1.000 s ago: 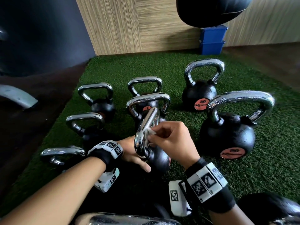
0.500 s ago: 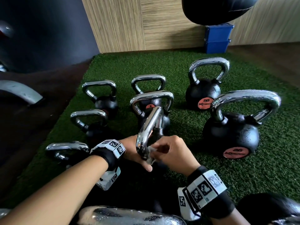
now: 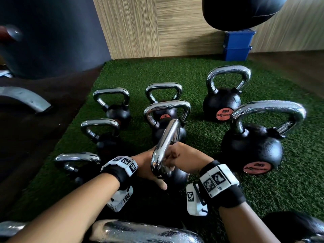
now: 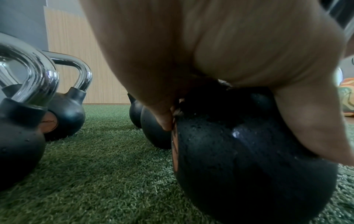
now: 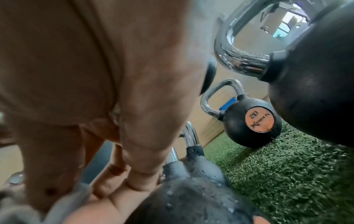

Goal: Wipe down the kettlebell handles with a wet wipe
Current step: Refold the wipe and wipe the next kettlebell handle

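The nearest kettlebell has a black ball [image 3: 177, 178] and a chrome handle [image 3: 168, 137]; it stands on the green turf, seen edge-on. My left hand [image 3: 149, 170] grips the ball from the left, with the thumb across its front. In the left wrist view the palm [image 4: 229, 53] sits over the top of the ball [image 4: 249, 159]. My right hand [image 3: 182, 158] is curled low on the handle's right side, near where it meets the ball. It pinches a grey-white wet wipe [image 5: 65, 201] against the metal. In the head view the wipe is almost wholly hidden by the fingers.
Several other chrome-handled kettlebells stand on the turf [image 3: 210, 137]: a big one [image 3: 252, 148] close on the right, a 20 one [image 3: 222, 104] behind it, smaller ones ahead and left. Another handle [image 3: 140, 232] lies near my body. Blue boxes [image 3: 236, 46] stand by the wooden wall.
My right hand has slid with the wipe from the upper part of the handle down to its base. The left hand has kept its hold on the ball.
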The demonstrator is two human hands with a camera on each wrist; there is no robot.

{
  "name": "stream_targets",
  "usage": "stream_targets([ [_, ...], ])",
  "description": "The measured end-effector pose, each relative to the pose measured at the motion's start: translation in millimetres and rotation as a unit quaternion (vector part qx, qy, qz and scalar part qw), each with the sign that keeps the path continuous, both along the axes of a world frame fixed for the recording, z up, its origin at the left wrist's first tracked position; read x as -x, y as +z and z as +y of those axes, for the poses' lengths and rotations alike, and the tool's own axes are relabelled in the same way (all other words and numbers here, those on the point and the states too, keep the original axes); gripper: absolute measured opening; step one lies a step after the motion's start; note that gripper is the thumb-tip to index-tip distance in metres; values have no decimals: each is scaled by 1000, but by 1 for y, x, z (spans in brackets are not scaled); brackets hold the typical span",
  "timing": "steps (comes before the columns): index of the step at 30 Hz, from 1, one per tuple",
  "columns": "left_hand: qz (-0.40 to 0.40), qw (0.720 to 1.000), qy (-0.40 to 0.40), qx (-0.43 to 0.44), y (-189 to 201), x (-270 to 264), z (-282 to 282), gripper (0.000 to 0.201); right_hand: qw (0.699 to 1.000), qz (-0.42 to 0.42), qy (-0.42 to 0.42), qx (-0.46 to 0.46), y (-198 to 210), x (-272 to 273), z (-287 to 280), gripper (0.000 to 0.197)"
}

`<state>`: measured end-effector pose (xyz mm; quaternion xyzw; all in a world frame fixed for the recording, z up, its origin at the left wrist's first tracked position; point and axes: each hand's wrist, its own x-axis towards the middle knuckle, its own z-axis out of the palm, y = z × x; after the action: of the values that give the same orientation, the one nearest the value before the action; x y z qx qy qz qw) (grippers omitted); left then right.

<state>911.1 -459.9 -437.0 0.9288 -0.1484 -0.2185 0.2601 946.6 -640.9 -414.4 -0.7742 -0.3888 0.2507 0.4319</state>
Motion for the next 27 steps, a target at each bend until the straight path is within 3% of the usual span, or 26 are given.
stream_targets([
  [3, -20, 1000, 1, 4, 1, 2, 1, 61, 996, 74, 7, -56, -4, 1, 0, 38],
  [6, -43, 998, -31, 16, 4, 3, -2, 85, 967, 193, -8, -165, -14, 6, -4, 14],
  [9, -51, 995, -72, 50, 10, 2, -6, 104, 903, 334, -43, -267, -24, 12, -5, 23],
  [13, -60, 991, -90, 81, 16, 3, -11, 118, 811, 450, -93, -360, -24, 19, -2, 21],
  [18, -61, 994, -69, 64, 12, 6, -8, 113, 793, 455, -123, -387, -23, 25, 4, 19],
  [22, -44, 997, -13, 67, 6, 6, -2, 110, 758, 431, -191, -451, -23, 17, 10, 20],
  [27, -29, 999, 9, 31, 10, 9, -6, 95, 826, 301, -208, -428, -26, 10, 16, 32],
])
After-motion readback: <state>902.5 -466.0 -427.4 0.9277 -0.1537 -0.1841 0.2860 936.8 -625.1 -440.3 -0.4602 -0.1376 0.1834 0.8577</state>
